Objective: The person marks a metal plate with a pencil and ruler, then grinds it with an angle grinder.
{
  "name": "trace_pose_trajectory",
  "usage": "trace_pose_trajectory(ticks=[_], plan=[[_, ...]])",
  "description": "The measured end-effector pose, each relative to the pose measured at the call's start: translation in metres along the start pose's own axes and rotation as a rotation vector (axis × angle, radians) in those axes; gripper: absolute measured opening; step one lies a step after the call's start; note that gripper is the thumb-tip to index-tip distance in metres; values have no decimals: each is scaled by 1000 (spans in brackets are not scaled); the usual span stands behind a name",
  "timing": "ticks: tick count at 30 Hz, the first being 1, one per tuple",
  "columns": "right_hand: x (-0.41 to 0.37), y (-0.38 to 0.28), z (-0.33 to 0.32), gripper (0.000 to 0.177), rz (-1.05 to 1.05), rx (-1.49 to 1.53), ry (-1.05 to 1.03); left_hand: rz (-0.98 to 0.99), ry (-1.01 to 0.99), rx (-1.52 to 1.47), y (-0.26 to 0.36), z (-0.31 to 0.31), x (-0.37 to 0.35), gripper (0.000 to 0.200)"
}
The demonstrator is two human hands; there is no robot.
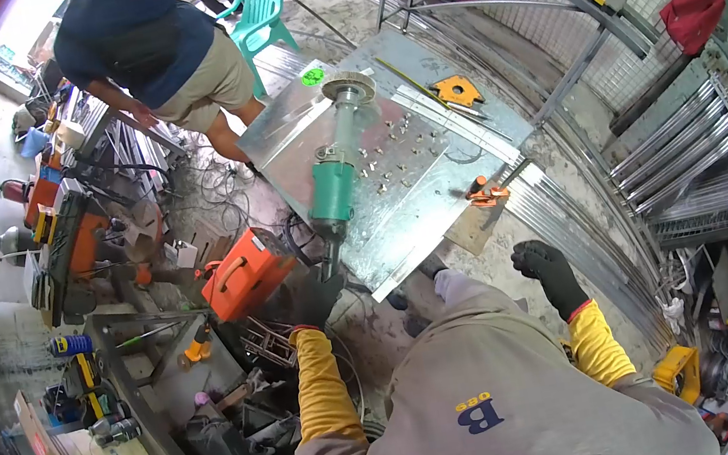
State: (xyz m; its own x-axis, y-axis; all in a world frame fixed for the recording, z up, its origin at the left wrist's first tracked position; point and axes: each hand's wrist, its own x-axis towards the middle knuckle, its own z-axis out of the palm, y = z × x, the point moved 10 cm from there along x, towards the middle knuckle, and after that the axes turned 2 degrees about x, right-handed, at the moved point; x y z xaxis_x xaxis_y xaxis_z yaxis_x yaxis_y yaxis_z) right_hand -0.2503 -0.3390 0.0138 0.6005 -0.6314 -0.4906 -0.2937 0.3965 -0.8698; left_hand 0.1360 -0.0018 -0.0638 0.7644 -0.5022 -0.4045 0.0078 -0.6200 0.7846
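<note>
My left hand (315, 298), in a black glove, is closed around the dark rear handle of a green angle grinder (333, 192). The grinder lies across the metal-topped table (419, 243), its disc (349, 88) towards the far edge. My right hand (542, 268), gloved in black too, hangs off the table's near right side with its fingers curled; nothing shows in it. Small metal pieces (399, 148) are scattered right of the grinder. Beyond them is an orange magnetic square (457, 92). An orange clamp (484, 192) sits at the right edge.
An orange machine (247, 273) stands beside my left hand. Another person (151, 52) stands at the table's far left, near a green chair (261, 10). Cables (229, 187) lie on the floor. Long metal bars (575, 237) run along the right.
</note>
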Motion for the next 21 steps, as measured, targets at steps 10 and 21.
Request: trace_pose_trajectory(ticks=[10,21], plan=[[-24,11,12,35,-25,-37,-6,492,199,26,16,-39,-26,36],[65,-28,-10,94,-216,-177,94,439,631,139,23,-77,-64,41]])
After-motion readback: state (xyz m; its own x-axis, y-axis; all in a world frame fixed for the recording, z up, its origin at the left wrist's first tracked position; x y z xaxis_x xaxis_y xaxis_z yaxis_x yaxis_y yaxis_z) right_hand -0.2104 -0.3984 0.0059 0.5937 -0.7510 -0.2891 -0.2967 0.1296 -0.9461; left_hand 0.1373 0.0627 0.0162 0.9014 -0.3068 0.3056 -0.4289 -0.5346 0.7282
